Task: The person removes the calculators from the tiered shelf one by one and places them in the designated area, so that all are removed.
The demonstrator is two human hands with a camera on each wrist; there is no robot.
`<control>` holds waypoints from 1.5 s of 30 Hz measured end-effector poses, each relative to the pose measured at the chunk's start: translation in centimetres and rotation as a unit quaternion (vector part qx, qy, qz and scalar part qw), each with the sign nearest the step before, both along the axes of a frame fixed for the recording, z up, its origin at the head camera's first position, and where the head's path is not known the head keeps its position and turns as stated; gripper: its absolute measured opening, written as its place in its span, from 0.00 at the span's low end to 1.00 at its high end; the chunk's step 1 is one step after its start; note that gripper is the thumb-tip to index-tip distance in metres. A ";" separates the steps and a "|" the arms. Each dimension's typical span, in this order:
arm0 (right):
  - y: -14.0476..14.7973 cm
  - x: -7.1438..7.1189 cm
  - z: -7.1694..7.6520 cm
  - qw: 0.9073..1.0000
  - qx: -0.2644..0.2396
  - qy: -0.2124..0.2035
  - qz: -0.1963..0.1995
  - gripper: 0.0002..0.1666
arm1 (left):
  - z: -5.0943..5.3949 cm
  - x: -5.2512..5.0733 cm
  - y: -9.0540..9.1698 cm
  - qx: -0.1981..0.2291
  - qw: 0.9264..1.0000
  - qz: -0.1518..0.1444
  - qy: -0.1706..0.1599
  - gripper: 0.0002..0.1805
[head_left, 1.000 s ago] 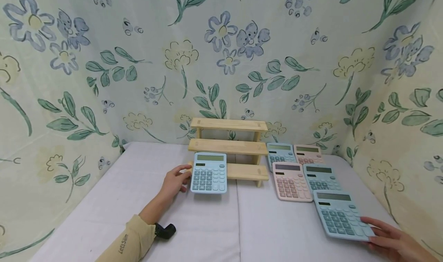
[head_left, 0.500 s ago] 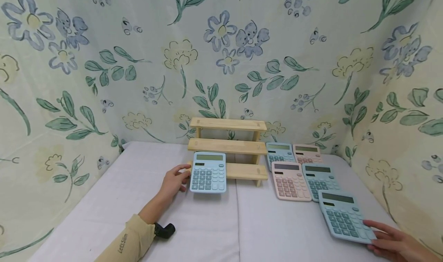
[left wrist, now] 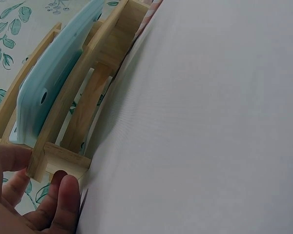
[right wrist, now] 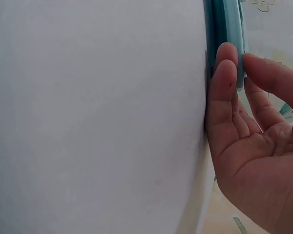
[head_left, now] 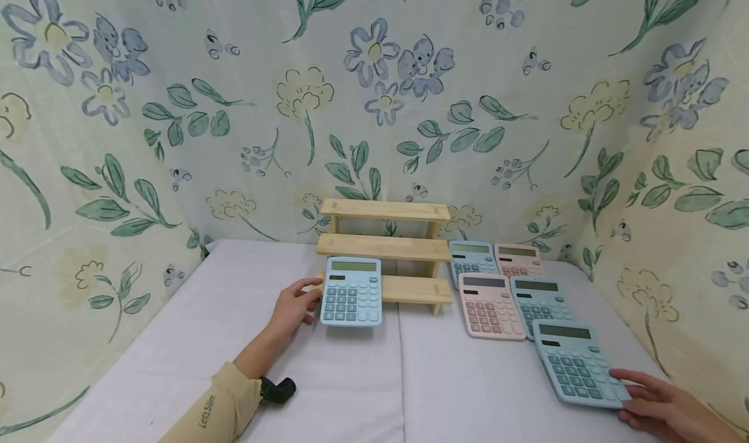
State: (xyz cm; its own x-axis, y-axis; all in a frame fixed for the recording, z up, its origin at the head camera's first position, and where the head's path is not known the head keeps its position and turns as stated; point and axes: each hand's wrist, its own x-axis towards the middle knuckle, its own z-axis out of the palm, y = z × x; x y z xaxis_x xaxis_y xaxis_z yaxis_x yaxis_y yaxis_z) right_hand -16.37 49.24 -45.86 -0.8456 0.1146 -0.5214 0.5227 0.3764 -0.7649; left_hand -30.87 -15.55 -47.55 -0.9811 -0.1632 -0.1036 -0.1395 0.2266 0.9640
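Note:
A light-blue calculator (head_left: 351,292) leans on the lowest step of a three-step wooden shelf (head_left: 417,291). My left hand (head_left: 294,305) is at the left end of that step, beside the calculator. In the left wrist view, the thumb and fingers (left wrist: 66,202) bend around the wooden end of the step. To the right, my right hand (head_left: 664,401) pinches a blue calculator (head_left: 579,365) by its lower right corner. The right wrist view has fingers (right wrist: 222,85) under the calculator's edge and another digit on its upper side.
Beyond the held calculator lie a pink calculator (head_left: 491,306), a blue one (head_left: 539,300), another blue one (head_left: 471,257) and another pink one (head_left: 519,261). White cloth (head_left: 456,391) covers the table. A floral curtain (head_left: 251,124) stands behind.
The right hand's calculator shifted slightly right and nearer me, then slightly back left. The left hand and the calculator on the step have not visibly moved.

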 end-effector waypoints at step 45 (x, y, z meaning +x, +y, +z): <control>-2.1 -0.4 3.0 0.988 0.123 0.033 0.081 0.55 | -0.1 -0.2 0.0 0.008 1.000 -0.002 0.007 0.19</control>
State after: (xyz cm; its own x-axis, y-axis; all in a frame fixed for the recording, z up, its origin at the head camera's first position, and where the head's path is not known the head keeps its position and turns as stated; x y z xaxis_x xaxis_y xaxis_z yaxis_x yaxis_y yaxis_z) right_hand -16.75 47.19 -42.84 -0.8949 0.0907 -0.4369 0.3911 0.6307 -0.6703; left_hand -31.05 -15.58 -47.63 -0.9831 -0.1579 -0.0926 -0.1253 0.2116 0.9693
